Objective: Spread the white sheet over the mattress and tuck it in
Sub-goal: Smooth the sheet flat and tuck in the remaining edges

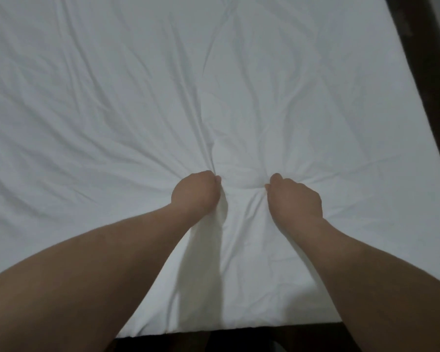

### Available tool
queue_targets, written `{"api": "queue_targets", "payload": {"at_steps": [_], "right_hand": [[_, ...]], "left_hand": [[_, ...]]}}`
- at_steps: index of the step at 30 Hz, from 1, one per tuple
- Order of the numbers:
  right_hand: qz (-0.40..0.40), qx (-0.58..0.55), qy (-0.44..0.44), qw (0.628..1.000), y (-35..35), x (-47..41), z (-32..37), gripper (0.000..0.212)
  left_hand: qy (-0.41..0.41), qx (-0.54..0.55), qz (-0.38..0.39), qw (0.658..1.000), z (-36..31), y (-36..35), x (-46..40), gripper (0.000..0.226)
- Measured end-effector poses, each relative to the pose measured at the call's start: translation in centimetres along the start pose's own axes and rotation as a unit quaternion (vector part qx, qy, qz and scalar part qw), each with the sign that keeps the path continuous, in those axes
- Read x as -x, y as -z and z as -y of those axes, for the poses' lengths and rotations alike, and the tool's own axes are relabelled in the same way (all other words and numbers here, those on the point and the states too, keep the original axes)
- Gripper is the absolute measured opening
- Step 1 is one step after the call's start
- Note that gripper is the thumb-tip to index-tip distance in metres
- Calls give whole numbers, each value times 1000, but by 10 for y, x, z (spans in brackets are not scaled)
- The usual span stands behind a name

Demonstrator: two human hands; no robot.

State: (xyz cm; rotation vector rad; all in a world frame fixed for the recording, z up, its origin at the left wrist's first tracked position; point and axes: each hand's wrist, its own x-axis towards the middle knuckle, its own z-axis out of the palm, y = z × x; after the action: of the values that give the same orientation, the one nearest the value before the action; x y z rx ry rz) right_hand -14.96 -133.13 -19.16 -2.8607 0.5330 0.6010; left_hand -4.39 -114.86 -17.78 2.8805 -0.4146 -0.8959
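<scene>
The white sheet (163,85) is laid across the mattress, creased. It is bunched in both fists, left hand (196,193) and right hand (294,198) set close together, evidently so slack can be drawn toward the near edge.

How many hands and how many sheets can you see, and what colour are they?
Hands: 2, the left hand and the right hand, each with a grip on the cloth.
White sheet: 1, wrinkled.
Total: 3.

Plain white sheet (137,97), creased grey in shadow, beside dark brown floor (437,72).
</scene>
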Motion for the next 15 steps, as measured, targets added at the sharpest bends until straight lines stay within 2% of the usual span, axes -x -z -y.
{"api": "queue_targets", "payload": {"at_steps": [2, 6, 8, 10, 12, 15], "right_hand": [[-10, 15, -2, 1000, -2, 2, -8, 15], [-5, -8, -72, 997, 2, 7, -22, 12], [-72, -29, -56, 995, 8, 7, -17, 11], [-115, -16, 10, 993, 7, 14, -16, 31], [-37, 11, 42, 998, 1, 24, -30, 62], [39, 33, 5, 999, -16, 38, -69, 77]], "left_hand": [[-18, 16, 14, 1000, -7, 6, 0, 43], [-31, 41, 62, 997, -15, 15, 4, 41], [-32, 3, 26, 999, -15, 10, 12, 35], [-32, -26, -43, 998, -18, -2, 29, 46], [-15, 15, 0, 1000, -23, -14, 41, 74], [-11, -9, 64, 998, -31, -28, 53, 89]]}}
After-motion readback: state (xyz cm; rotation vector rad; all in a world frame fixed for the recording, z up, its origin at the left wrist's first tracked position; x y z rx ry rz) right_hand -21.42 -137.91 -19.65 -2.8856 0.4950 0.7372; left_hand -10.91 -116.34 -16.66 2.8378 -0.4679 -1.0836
